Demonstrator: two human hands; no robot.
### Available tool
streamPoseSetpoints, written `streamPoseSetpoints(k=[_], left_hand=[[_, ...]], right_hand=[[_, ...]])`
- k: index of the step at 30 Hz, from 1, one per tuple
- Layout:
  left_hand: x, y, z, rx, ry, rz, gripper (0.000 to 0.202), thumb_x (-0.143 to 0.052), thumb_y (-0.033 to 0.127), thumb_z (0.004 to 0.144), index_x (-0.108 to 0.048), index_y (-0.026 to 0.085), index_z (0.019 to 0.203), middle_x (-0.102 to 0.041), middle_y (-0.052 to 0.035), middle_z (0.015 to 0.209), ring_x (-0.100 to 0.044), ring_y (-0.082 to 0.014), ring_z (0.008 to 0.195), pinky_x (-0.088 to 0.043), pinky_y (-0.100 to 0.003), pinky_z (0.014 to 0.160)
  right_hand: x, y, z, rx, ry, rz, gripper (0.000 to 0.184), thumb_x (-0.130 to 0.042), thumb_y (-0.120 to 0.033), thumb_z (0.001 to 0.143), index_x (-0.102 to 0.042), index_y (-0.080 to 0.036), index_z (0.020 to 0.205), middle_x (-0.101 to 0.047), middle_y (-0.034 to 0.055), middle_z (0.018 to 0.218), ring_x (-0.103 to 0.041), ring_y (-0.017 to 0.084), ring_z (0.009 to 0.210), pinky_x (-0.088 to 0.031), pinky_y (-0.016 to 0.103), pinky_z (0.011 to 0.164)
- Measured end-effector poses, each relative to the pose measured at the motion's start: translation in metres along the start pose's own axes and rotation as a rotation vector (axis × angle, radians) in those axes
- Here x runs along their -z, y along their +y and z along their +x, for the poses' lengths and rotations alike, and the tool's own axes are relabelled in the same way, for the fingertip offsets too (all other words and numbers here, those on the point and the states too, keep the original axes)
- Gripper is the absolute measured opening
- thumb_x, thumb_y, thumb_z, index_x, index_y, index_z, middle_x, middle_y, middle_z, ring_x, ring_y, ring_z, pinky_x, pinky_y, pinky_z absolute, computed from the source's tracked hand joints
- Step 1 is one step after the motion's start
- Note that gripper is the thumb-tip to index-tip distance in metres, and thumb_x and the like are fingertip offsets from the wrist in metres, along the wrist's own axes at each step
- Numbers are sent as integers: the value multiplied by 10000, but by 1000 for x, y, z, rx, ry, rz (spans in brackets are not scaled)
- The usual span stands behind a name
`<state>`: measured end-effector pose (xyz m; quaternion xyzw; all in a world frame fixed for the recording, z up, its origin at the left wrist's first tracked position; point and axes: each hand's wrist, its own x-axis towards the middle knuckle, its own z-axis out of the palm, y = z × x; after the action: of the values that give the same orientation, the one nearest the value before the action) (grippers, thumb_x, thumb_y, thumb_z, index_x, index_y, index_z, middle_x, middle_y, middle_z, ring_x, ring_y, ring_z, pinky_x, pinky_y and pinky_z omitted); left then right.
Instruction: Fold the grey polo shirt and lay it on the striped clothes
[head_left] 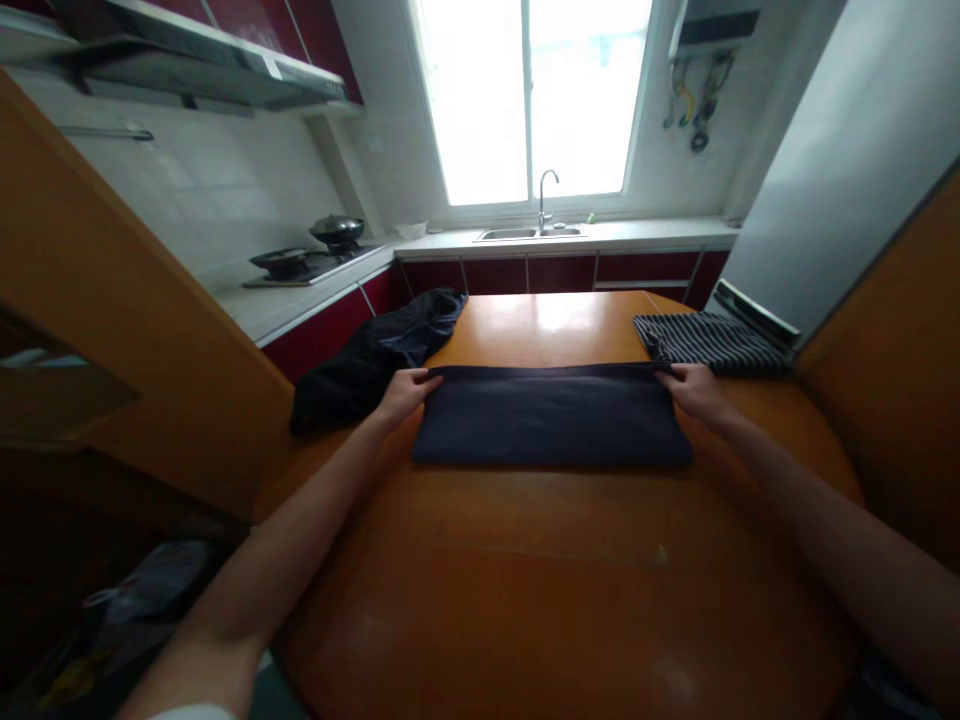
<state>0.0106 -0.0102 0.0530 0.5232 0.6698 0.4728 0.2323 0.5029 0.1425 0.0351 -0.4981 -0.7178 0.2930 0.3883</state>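
A dark navy cloth (551, 418), folded into a wide flat rectangle, lies across the middle of the wooden table (525, 590). My left hand (406, 393) pinches its far left corner between thumb and fingers. At the far right corner, my right hand (696, 390) grips the same edge. The far edge is stretched fairly straight between both hands, and the near edge rests on the tabletop. Whether the cloth is a garment, I cannot tell.
A heap of black cloth (360, 365) lies at the table's left edge. Striped folded fabric (712, 338) sits at the far right, near a fridge (832, 170). Beyond are a sink (510, 235), a faucet (541, 195) and a stove with a lidded pan (337, 230).
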Motion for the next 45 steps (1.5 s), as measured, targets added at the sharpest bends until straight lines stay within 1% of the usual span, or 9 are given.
streamPoseSetpoints(k=[8,18,24,27,31,34,36,40,45], left_hand=[[-11,-45,17,59,-40,85,519,-808,647,585,-705,145,671,-691,-43,683,-589,-179,616,-402,-242,533],[-18,-55,18,46,123,174,465,-702,611,716,-708,147,752,-705,-63,734,-631,-210,683,-444,-258,581],[-19,-30,19,-39,221,549,420,-609,403,866,-699,94,1136,-703,-173,1131,-668,-305,1062,-509,-380,939],[-49,0,9,-264,147,661,514,-479,359,964,-564,64,1377,-589,-208,1381,-538,-308,1323,-383,-409,1148],[-129,37,-15,-473,-232,736,532,-334,346,1039,-439,112,1505,-443,-164,1568,-394,-270,1466,-306,-427,1213],[-179,48,-29,-485,-421,823,563,-270,310,1047,-315,136,1581,-286,-132,1658,-248,-264,1539,-248,-505,1228],[-191,46,-31,-450,-479,861,577,-243,309,1050,-262,153,1605,-216,-113,1681,-177,-259,1560,-211,-528,1235],[-181,35,-24,-365,-501,846,627,-211,477,1064,-257,181,1615,-176,-85,1689,-144,-249,1567,-151,-514,1253],[-141,14,-10,-294,-396,925,669,-223,550,1052,-271,190,1614,-203,-74,1682,-150,-253,1566,-129,-522,1254]], right_hand=[[-31,63,18,-86,-1,5,330,-699,-480,704,-704,-150,675,-732,84,689,-647,222,636,-439,275,517],[-38,56,20,-55,144,-184,323,-585,-473,844,-694,-180,759,-743,111,789,-676,242,719,-474,321,658],[-29,35,11,-107,127,-484,412,-532,-472,913,-745,-143,1039,-746,194,1008,-688,332,950,-509,419,844],[-40,-1,4,64,178,-590,522,-420,-426,973,-647,-82,1294,-651,243,1268,-578,381,1201,-442,500,1028],[-98,-57,-11,313,-43,-586,541,-345,-339,1003,-530,-87,1445,-527,177,1490,-449,295,1388,-341,410,1163],[-148,-75,-25,316,-243,-646,576,-321,-266,1002,-416,-49,1528,-360,173,1623,-304,289,1502,-246,450,1212],[-165,-74,-29,265,-345,-664,586,-272,-245,1013,-372,-43,1554,-310,173,1644,-257,277,1528,-207,470,1224],[-158,-57,-24,186,-419,-674,644,-282,-399,1036,-303,-78,1594,-221,144,1676,-161,263,1559,-116,498,1247],[-122,-28,-14,130,-342,-752,678,-290,-498,1036,-295,-128,1604,-200,117,1688,-121,247,1566,-64,494,1252]])
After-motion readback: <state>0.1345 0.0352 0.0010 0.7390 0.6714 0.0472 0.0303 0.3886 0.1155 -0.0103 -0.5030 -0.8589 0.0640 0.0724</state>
